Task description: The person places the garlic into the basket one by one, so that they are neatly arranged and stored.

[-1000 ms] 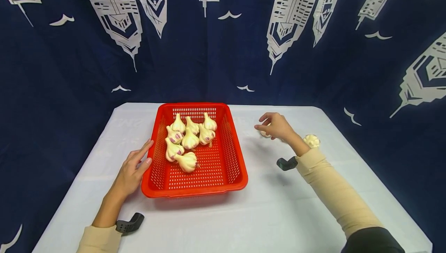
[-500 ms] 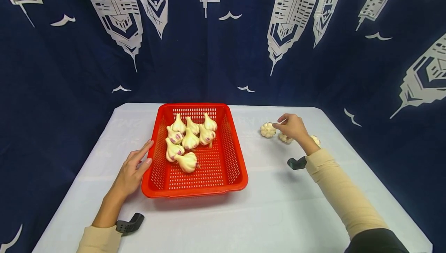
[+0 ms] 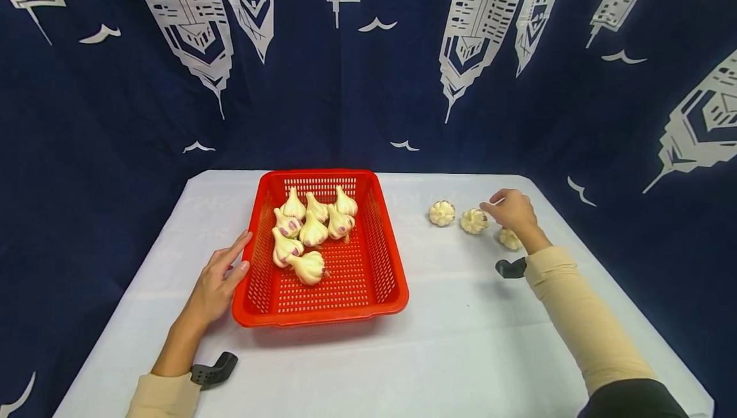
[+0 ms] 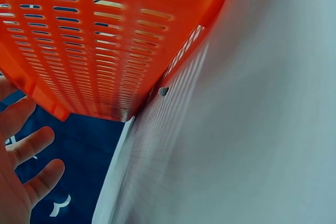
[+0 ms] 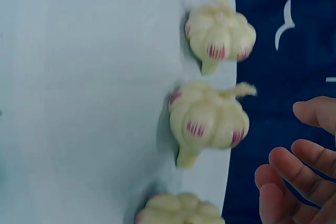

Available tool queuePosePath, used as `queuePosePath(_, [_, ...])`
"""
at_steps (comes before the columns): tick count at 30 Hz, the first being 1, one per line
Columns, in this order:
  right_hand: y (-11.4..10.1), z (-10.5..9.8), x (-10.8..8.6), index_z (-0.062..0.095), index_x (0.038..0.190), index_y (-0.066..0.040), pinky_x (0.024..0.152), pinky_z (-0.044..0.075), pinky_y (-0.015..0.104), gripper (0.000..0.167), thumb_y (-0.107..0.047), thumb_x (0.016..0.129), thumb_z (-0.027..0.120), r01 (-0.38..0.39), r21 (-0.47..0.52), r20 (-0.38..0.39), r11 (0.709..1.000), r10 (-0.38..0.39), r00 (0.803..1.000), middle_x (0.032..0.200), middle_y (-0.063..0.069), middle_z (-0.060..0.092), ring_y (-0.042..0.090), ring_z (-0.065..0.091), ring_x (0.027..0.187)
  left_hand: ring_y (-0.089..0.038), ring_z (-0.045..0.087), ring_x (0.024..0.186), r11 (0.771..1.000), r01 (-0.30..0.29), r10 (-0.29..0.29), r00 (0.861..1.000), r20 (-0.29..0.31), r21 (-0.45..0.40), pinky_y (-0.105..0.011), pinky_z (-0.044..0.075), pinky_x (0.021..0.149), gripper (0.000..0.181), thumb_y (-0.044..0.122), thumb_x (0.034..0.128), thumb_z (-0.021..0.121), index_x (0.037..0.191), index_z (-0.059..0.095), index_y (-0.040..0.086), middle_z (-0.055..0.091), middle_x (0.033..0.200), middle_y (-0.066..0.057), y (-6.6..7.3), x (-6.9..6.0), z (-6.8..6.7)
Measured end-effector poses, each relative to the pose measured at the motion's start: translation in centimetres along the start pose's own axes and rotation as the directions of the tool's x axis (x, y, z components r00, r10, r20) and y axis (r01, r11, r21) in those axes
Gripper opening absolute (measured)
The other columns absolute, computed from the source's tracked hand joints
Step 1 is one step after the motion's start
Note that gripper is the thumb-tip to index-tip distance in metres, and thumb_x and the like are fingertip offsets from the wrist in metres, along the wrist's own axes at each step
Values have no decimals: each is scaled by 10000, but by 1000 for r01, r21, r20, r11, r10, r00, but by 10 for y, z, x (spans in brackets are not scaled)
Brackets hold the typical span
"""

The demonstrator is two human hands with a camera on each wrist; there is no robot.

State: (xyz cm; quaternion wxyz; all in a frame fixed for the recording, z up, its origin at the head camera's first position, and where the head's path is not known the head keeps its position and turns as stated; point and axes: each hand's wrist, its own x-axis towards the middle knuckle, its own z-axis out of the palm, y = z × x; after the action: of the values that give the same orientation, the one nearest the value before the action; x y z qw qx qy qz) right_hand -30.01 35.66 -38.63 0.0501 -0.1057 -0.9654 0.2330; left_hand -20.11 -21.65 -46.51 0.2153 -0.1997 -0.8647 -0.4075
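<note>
My left hand (image 3: 208,290) rests against the left rim of a red perforated plastic basket (image 3: 322,317), its fingers extended. Inside the basket lie several garlic bulbs (image 3: 313,231), white with purple marks, gathered to the left and back. My right hand (image 3: 514,214) hovers over the right of the table with nothing in its loosely bent fingers. Near it, three garlic bulbs stand in a row: one nearest the basket (image 3: 441,212), a middle one (image 3: 474,221), and a right one (image 3: 509,239) partly hidden under the hand. All three also appear in the right wrist view, apart from the fingers (image 5: 294,169).
A white cloth covers the table (image 3: 449,354). Behind it hangs a dark blue curtain (image 3: 345,104) printed with white buildings. The front and right inside of the basket show bare red mesh. Black wrist mounts (image 3: 214,369) stick out below both hands.
My right hand has moved rightward along the row, from above the bulb nearest the basket to beside the right one, uncovering the first two bulbs. My left hand and the basket have stayed put.
</note>
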Motion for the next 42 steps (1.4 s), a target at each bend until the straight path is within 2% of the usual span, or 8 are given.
queuePosePath(6, [16,-7,5,569,1159,42,693,464,472,460,-360,937,607,-47,-77,-19,996,46,999,1088,279,613,386,587,890,-271,486,1146,1000,13,-13,1000,6,1,-280,384,838,517,136,967,542,1477,469,93,452,1502,-128,-3,-1,1])
queuePosePath(16, [40,-8,5,547,1166,106,808,459,618,504,-345,944,549,-95,-190,-59,977,85,995,1166,352,550,514,526,1052,-270,498,1114,1000,-2,2,1000,-6,17,-282,393,832,508,133,967,540,1470,478,89,468,1488,-135,-4,0,0])
queuePosePath(20, [50,-4,4,569,1113,132,792,482,592,564,-406,946,538,-162,-210,-33,964,159,987,1108,346,574,493,552,1003,-256,489,1120,1000,5,-6,1000,8,14,-319,399,831,511,133,971,540,1475,470,90,460,1495,-135,-3,-1,0])
queuePosePath(23, [55,-1,4,574,1099,141,785,485,563,611,-449,943,538,-217,-206,-3,954,221,975,1078,340,595,462,573,952,-261,491,1126,1000,7,-7,1000,8,9,-296,395,832,513,128,968,541,1474,472,90,461,1495,-129,-3,-1,1])
queuePosePath(30, [60,4,2,495,1227,175,817,480,534,789,-560,941,496,-296,-198,58,934,313,948,1113,342,566,434,560,949,-260,501,1114,1000,-3,3,1000,-3,11,-268,394,822,510,129,965,543,1470,479,90,472,1487,-131,-4,0,0])
queuePosePath(34, [60,8,2,472,1250,178,726,497,451,841,-599,930,494,-320,-179,80,930,338,938,1023,299,596,369,594,852,-246,496,1105,1000,0,0,1000,3,16,-292,400,818,508,143,971,541,1472,475,93,470,1487,-136,-5,0,0])
queuePosePath(38, [60,11,1,489,1217,158,588,477,345,792,-577,922,532,-330,-125,106,936,343,933,860,208,608,273,609,683,-259,496,1113,1000,1,-1,1000,6,8,-301,392,824,508,149,972,539,1473,475,93,468,1487,-143,-5,0,1])
queuePosePath(42, [60,12,0,507,1187,143,548,458,317,735,-542,924,549,-328,-90,125,940,337,933,831,188,591,249,595,643,-266,494,1121,1000,2,-2,1000,10,3,-303,386,826,510,147,972,534,1476,470,94,465,1489,-147,-5,0,1])
